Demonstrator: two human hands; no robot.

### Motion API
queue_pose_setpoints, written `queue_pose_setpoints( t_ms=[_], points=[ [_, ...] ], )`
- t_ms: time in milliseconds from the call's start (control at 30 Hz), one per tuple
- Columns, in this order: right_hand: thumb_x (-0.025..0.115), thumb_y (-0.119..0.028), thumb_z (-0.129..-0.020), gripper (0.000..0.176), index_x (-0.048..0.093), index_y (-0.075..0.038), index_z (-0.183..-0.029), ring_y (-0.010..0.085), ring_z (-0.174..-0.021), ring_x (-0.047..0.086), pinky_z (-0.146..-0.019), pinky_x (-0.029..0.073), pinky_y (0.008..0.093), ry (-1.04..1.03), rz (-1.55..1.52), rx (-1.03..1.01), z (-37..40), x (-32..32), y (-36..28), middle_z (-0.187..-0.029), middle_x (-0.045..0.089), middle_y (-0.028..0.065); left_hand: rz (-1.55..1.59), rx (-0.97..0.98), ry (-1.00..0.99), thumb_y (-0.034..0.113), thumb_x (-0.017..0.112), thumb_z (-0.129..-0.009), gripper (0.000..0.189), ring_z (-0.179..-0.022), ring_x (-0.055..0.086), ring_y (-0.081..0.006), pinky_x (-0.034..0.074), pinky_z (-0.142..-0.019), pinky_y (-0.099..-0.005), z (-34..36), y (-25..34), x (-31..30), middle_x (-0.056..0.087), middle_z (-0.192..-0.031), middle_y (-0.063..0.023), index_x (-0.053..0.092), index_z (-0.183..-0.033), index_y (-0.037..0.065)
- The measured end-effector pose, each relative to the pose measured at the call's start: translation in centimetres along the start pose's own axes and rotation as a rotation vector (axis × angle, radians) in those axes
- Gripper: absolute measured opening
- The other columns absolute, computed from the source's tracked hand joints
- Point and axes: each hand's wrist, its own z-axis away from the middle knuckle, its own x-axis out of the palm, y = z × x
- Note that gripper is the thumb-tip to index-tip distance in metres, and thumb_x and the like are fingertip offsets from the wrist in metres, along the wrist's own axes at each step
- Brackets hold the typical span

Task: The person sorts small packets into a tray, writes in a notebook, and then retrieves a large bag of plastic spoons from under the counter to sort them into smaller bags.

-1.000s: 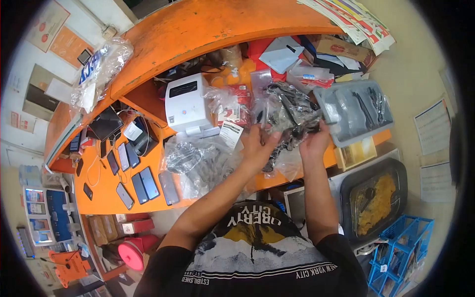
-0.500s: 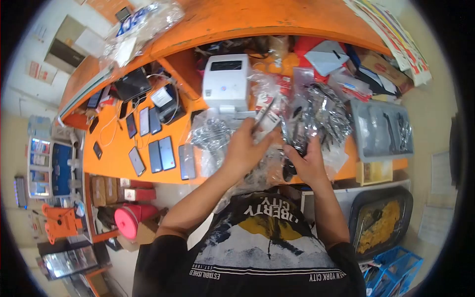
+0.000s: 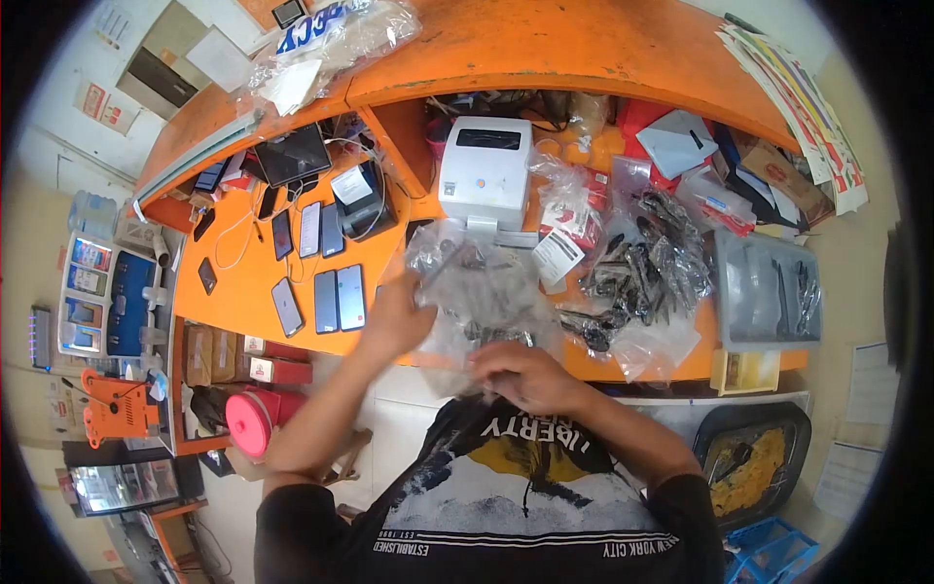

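Note:
A large clear plastic bag (image 3: pixel 496 292) with dark, blurred items inside lies at the front middle of the orange table (image 3: pixel 229 316). My left hand (image 3: pixel 394 316) is at its left side, closed round a thin greyish thing blurred by motion. At the bag's near edge my right hand (image 3: pixel 520 375) pinches the plastic. To the right is a pile of small bagged black items (image 3: pixel 647 273). A white label printer (image 3: pixel 486 175) stands behind the bag, and a white printed label (image 3: pixel 557 255) lies on a red and clear package.
Several phones (image 3: pixel 339 297) and cables lie at the left. A grey tray (image 3: pixel 764 292) and a yellow box (image 3: pixel 744 370) are at the right. An orange shelf (image 3: pixel 574 49) overhangs the back. A pink bin (image 3: pixel 250 423) stands below the table.
Both hands have moved left, away from the pile of black items. My right hand is now on the clear bag's near edge, and the bag is spread wider. The view has shifted.

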Motion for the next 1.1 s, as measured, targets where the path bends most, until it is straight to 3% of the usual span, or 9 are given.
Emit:
queue_pose_setpoints(
  t_ms=[167,267,367,467,567,633,767,933,1100],
  points=[
    [0.067,-0.007,-0.084,0.042,0.059,-0.003,-0.125,0.0361,-0.113,0.060,-0.097,0.048,0.0416,0.142,0.521,0.269,-4.4,-1.5,6.4,-0.119,0.063,0.0188,-0.167,0.317,-0.167,0.011,0.065,-0.073,0.034,-0.091,0.065,-0.0446,0.051,-0.078,-0.0446,-3.1,6.0,-7.0,0.065,-0.093,-0.0293,0.061,-0.102,-0.007],
    [0.064,-0.012,-0.085,0.047,0.057,-0.003,-0.130,0.0380,-0.117,0.057,-0.101,0.046,0.0452,0.111,0.851,0.697,-4.0,-3.2,8.0,-0.122,0.062,0.0218,-0.294,0.203,-0.331,0.012,0.065,-0.073,0.036,-0.095,0.064,-0.0447,0.051,-0.081,-0.0438,-3.1,8.0,-8.0,0.066,-0.096,-0.0302,0.061,-0.104,-0.007],
    [0.066,-0.013,-0.084,0.050,0.056,-0.006,-0.132,0.0371,-0.119,0.057,-0.102,0.046,0.0440,0.020,0.841,0.275,-0.2,-2.0,8.7,-0.128,0.061,0.0199,-0.130,0.278,-0.234,0.012,0.068,-0.076,0.039,-0.091,0.066,-0.0374,0.051,-0.081,-0.0406,-2.8,6.3,-5.7,0.067,-0.096,-0.0261,0.060,-0.110,-0.006],
    [0.072,-0.021,-0.082,0.058,0.053,-0.008,-0.134,0.0352,-0.127,0.052,-0.104,0.044,0.0437,-0.406,-0.103,0.604,0.5,-7.7,0.1,-0.137,0.056,0.0179,0.012,0.256,-0.183,0.013,0.074,-0.078,0.043,-0.084,0.064,-0.0268,0.049,-0.077,-0.0360,-2.1,4.1,-4.3,0.066,-0.092,-0.0194,0.057,-0.114,-0.005],
    [0.077,-0.026,-0.077,0.051,0.061,-0.009,-0.123,0.0293,-0.118,0.055,-0.103,0.041,0.0442,0.129,0.503,0.744,5.3,-10.6,2.5,-0.121,0.063,0.0124,0.162,0.234,-0.118,0.012,0.078,-0.078,0.044,-0.077,0.057,-0.0178,0.046,-0.070,-0.0303,-0.3,2.3,-3.5,0.062,-0.087,-0.0109,0.056,-0.114,-0.002],
    [0.079,-0.025,-0.075,0.042,0.068,-0.009,-0.112,0.0264,-0.111,0.058,-0.101,0.040,0.0446,0.312,1.118,0.483,7.4,-10.9,4.4,-0.108,0.066,0.0089,0.217,0.153,-0.151,0.012,0.080,-0.078,0.046,-0.073,0.051,-0.0111,0.042,-0.065,-0.0255,1.0,2.9,-4.2,0.058,-0.084,-0.0038,0.055,-0.114,0.000],
    [0.080,-0.024,-0.073,0.034,0.071,-0.008,-0.102,0.0273,-0.101,0.059,-0.096,0.040,0.0465,0.162,1.442,0.381,9.7,-10.4,9.9,-0.094,0.066,0.0064,0.425,0.171,-0.090,0.010,0.081,-0.080,0.044,-0.072,0.041,-0.0048,0.035,-0.062,-0.0207,3.7,5.9,-4.4,0.053,-0.086,0.0040,0.054,-0.114,0.003],
    [0.077,-0.016,-0.079,0.030,0.071,-0.007,-0.107,0.0268,-0.091,0.063,-0.086,0.046,0.0410,0.230,1.200,0.614,9.7,-12.5,5.6,-0.095,0.067,0.0105,0.676,0.220,-0.097,0.009,0.072,-0.091,0.032,-0.080,0.045,-0.0036,0.036,-0.069,-0.0194,5.6,8.3,-3.4,0.054,-0.093,0.0039,0.054,-0.116,0.003],
    [0.070,-0.007,-0.090,0.025,0.067,-0.002,-0.115,0.0159,-0.088,0.065,-0.083,0.051,0.0299,0.684,0.255,0.681,12.9,-15.2,2.5,-0.103,0.072,0.0071,0.802,0.137,-0.240,0.019,0.066,-0.098,0.021,-0.087,0.050,-0.0061,0.042,-0.079,-0.0242,4.2,8.7,2.1,0.057,-0.094,0.0002,0.060,-0.108,0.001]
  ],
)
